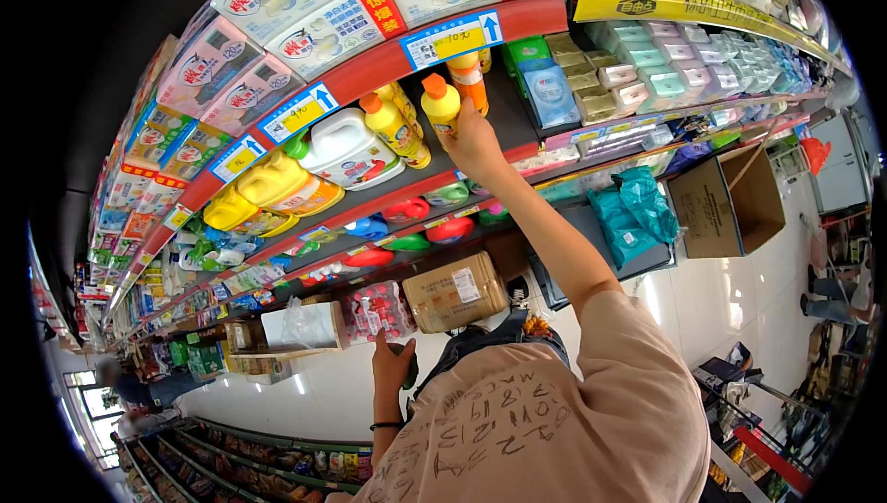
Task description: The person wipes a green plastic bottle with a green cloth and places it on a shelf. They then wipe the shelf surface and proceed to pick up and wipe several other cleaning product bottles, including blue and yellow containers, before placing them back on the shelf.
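My right hand (pixel 476 143) reaches up to a shelf and grips a yellow plastic bottle (pixel 438 101) with an orange cap; its lower part is hidden behind the hand. Right beside it, close to my fingers, stands an orange bottle (pixel 469 82). Another yellow bottle with an orange cap (pixel 395 127) is to the left, next to a large white jug (pixel 350 149) with a green cap. Yellow jugs (pixel 284 183) stand further left. Low down near my body, my left hand (pixel 392 364) holds a small dark object (pixel 410 368), mostly covered and hard to identify.
Boxed detergent (pixel 312 35) is stacked on the shelf above. Tissue packs (pixel 651 66) fill the shelf to the right. Below are a cardboard carton (pixel 455 292), shrink-wrapped bottles (pixel 378 309), a teal plastic bag (pixel 632 215) and an open cardboard box (pixel 717 208). People stand at both far sides.
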A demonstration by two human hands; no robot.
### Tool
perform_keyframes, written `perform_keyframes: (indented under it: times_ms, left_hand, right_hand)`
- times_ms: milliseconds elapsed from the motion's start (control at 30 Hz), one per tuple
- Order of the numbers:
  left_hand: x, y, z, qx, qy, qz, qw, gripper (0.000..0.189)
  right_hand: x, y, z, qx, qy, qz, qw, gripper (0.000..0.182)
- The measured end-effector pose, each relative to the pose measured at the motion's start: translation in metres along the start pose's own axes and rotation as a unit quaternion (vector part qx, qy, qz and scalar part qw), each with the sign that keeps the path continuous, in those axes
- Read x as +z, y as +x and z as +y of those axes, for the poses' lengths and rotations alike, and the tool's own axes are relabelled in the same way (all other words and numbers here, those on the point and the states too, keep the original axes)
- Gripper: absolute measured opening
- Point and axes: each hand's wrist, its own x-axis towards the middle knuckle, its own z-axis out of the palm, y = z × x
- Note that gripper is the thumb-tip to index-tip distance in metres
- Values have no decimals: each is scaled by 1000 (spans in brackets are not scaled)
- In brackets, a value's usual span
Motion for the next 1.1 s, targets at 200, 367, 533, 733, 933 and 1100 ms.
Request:
perform_keyframes:
  times_ms: [200, 367, 533, 733, 933, 1100]
  left_hand:
    - [1, -11, -38, -24, 7, 24, 999, 88]
    - [-3, -15, -41, -62, -1, 8, 998, 90]
    - [-2, -19, -49, -61, 20, 3, 998, 90]
    - [16, -12, -62, -59, 31, -46, 997, 92]
    - [30, 19, -74, 2, 72, -148, 986, 90]
    - [40, 44, -74, 20, 100, -173, 980, 89]
  right_hand:
    - [44, 41, 4, -16, -48, 64, 997, 45]
    - [74, 96, 18, 32, -30, 70, 997, 45]
    - [111, 139, 37, -50, -33, 75, 995, 40]
    - [129, 171, 70, -211, -108, 80, 968, 37]
    - [125, 160, 92, -40, -3, -38, 998, 70]
    - [119, 160, 89, -42, 54, -84, 994, 82]
